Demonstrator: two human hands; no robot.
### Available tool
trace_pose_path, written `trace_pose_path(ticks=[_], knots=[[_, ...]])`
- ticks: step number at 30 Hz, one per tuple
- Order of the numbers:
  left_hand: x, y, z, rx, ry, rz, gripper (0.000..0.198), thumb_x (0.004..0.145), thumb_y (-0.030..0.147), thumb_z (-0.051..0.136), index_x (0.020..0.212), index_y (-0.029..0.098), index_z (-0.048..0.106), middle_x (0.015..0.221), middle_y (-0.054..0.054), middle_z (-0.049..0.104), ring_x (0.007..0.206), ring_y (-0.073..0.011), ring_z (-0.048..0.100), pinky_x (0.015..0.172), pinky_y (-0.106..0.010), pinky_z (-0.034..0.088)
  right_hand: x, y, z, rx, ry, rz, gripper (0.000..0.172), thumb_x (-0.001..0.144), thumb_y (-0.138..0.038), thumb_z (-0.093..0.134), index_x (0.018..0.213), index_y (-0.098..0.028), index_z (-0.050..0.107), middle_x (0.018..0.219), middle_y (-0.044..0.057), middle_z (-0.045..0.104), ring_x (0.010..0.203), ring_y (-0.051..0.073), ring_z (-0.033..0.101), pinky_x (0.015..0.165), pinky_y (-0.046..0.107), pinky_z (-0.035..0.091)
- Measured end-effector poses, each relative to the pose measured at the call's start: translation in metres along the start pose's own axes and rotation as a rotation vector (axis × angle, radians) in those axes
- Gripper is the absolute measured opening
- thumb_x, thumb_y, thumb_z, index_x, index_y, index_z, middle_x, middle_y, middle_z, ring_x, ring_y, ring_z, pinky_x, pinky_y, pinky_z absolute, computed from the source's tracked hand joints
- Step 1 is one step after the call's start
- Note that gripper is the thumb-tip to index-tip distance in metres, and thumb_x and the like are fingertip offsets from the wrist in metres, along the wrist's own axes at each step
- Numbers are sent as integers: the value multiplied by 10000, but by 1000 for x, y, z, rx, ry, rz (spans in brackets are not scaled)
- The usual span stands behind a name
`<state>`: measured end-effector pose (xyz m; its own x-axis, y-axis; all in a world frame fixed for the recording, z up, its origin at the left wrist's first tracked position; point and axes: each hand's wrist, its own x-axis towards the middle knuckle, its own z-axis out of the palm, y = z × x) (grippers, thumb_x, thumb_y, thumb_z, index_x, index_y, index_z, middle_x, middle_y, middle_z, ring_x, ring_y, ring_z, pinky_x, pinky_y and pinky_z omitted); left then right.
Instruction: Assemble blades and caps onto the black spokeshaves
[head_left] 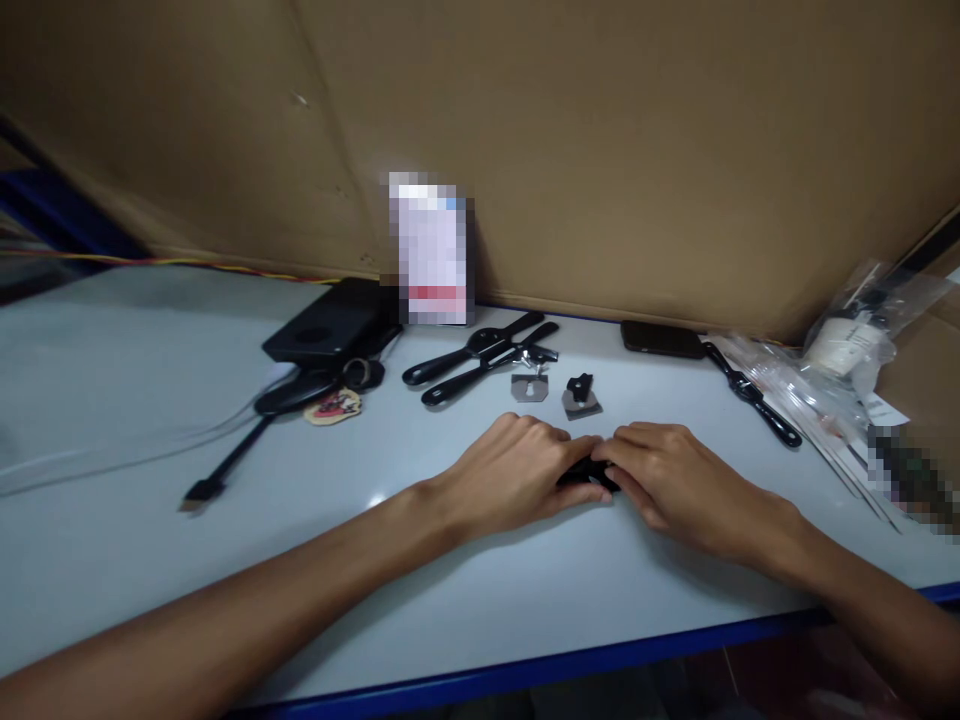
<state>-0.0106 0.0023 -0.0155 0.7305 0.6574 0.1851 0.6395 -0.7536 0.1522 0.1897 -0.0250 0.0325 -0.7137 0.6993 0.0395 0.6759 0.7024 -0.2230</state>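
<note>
My left hand (525, 475) and my right hand (671, 480) meet over the table, fingers closed round a black metal spokeshave (576, 472). Most of it is hidden by the fingers, with only a dark middle part showing. Just beyond lie a slotted metal blade (529, 388) and a second blade (583, 405) with a small black cap on it. Behind these, two black spokeshave bodies (480, 345) lie side by side, with small bright screw parts (536, 355) at their right. Another black spokeshave (754, 395) rests farther right.
A black box (326, 325) with a cable and plug (202, 492) stands at left, beside a round wooden tag (334, 406). A dark phone (662, 339) lies at the back. Plastic bags (795, 375) and thin rods fill the right. Cardboard (637, 150) walls the back.
</note>
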Motion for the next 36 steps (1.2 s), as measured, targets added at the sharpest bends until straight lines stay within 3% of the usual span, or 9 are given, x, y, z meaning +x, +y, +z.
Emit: trace_pose_path(ticks=[5, 9, 12, 16, 21, 24, 29, 36], knots=[[0, -1, 0, -8, 1, 4, 496, 976, 641, 486, 1009, 190, 690, 645, -16, 670, 505, -166, 559, 513, -302, 175, 2, 4, 2, 284, 41, 222, 190, 787, 6, 574, 788, -160, 667, 646, -41, 610, 572, 96, 470, 570, 240, 330], [0, 0, -1, -23, -3, 9, 484, 975, 646, 484, 1097, 223, 685, 655, -10, 678, 519, -176, 574, 511, -301, 178, 1, 12, -13, 434, -121, 151, 188, 855, -44, 613, 892, -186, 730, 700, -39, 662, 621, 99, 549, 609, 231, 374], [0, 0, -2, -20, -10, 8, 471, 971, 637, 501, 1088, 220, 687, 656, -10, 679, 512, -173, 571, 507, -307, 187, -1, 15, -18, 326, -90, 70, 135, 877, -76, 659, 888, -183, 741, 810, -1, 670, 712, 122, 575, 666, 249, 400], [0, 0, -1, -5, 1, 10, 456, 971, 618, 517, 1011, 196, 687, 658, -10, 678, 500, -165, 559, 504, -318, 197, 0, 11, -6, 123, 27, -52, 100, 897, -114, 663, 818, -157, 708, 895, 57, 642, 828, 170, 572, 737, 288, 420], [0, -1, -1, 1, 13, 16, 500, 967, 645, 504, 960, 180, 688, 639, -11, 662, 504, -160, 562, 504, -315, 209, 2, 6, 9, 170, 87, 100, 153, 886, -44, 570, 835, -157, 660, 745, 4, 648, 644, 122, 524, 628, 260, 356], [0, 0, -2, -2, 1, 15, 509, 967, 656, 493, 1018, 189, 689, 647, -14, 668, 507, -162, 563, 508, -304, 203, 2, 8, 0, 273, 27, 172, 180, 855, -28, 583, 783, -163, 679, 661, -32, 636, 584, 98, 496, 606, 246, 333], [0, 1, -2, -25, -6, 11, 501, 970, 646, 497, 1112, 201, 679, 665, -22, 676, 527, -168, 585, 512, -309, 211, 0, 13, -20, 234, -87, 146, 198, 909, -93, 586, 791, -168, 726, 706, -8, 678, 634, 110, 527, 637, 259, 331], [-1, 1, -3, -13, -17, 9, 510, 966, 647, 503, 1122, 194, 678, 715, -37, 706, 566, -184, 623, 513, -311, 215, -3, 9, -24, 146, -130, 176, 216, 889, -112, 590, 709, -163, 697, 593, -39, 569, 552, 91, 401, 580, 267, 254]])
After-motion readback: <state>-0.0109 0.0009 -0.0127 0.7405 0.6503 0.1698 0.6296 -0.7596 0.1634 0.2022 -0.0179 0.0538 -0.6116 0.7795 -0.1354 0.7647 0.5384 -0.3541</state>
